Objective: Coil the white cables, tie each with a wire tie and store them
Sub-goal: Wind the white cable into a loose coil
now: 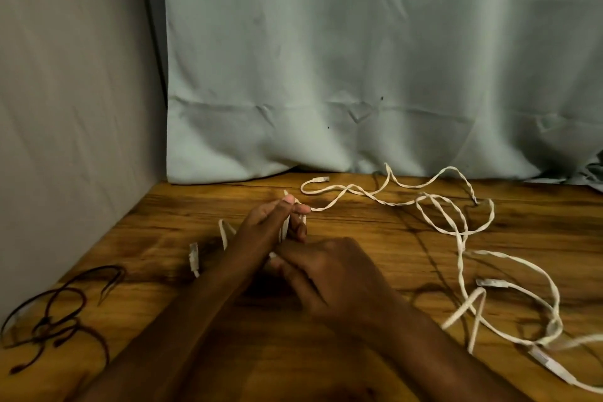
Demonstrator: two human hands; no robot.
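Left hand (270, 222) upright, cable (385, 202) looped.

Two hands (267, 222), tangled white cables (456, 228)

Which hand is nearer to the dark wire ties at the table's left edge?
Left. The left hand, wrapped in white cable, is up at mid-table but on the wire ties side; the right hand lies farther right.

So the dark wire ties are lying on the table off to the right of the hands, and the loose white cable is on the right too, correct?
Not quite. The head view shows the dark wire ties lying on the table to the left of the hands, near the wall. The loose white cable is on the right, as you said.
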